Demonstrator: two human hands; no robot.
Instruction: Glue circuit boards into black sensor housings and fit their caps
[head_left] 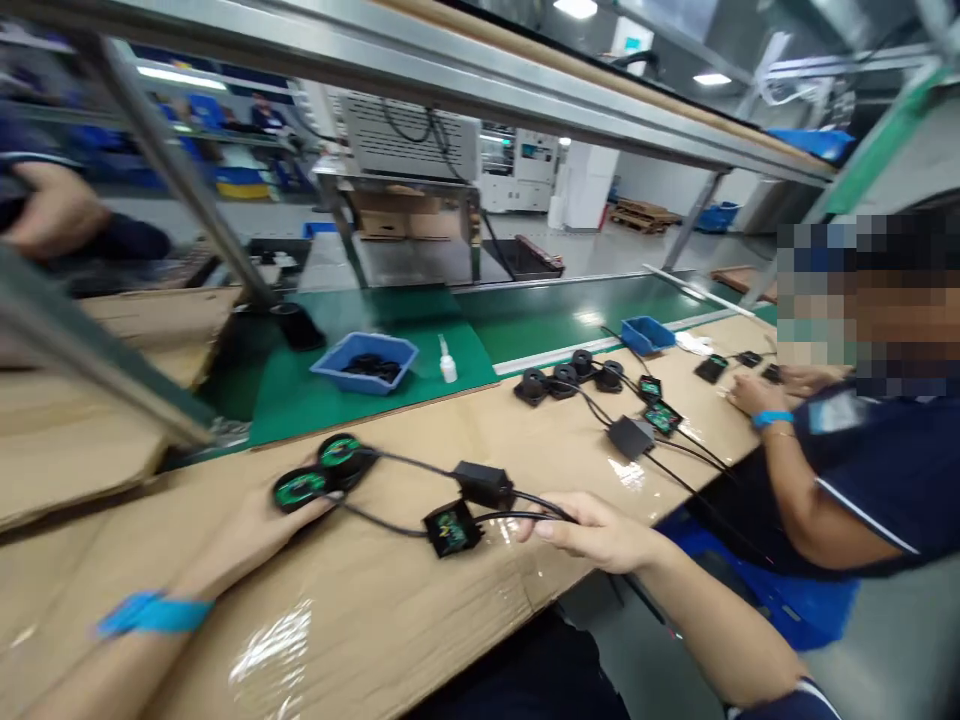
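Observation:
Two round black housings with green circuit boards inside, a nearer one [300, 488] and a farther one [341, 452], are at my left hand [281, 522]. Its thumb lies along the nearer housing, and its other fingers are mostly hidden beneath. A thin black cable leads from each housing to a small black box. The farther box [484, 484] appears closed; the nearer box [452, 528] shows a green board inside. My right hand [592, 532] is closed around the black cables [536, 508] that come out of the boxes. These cables hang over the table's front edge.
The cardboard-covered table [382, 620] bears similar round parts [564, 378] and boxes [631, 437] to the right. A co-worker [847, 470] handles parts there. A blue bin [365, 362] of black pieces and a white bottle [448, 366] stand on the green mat [409, 315]. Metal posts rise behind.

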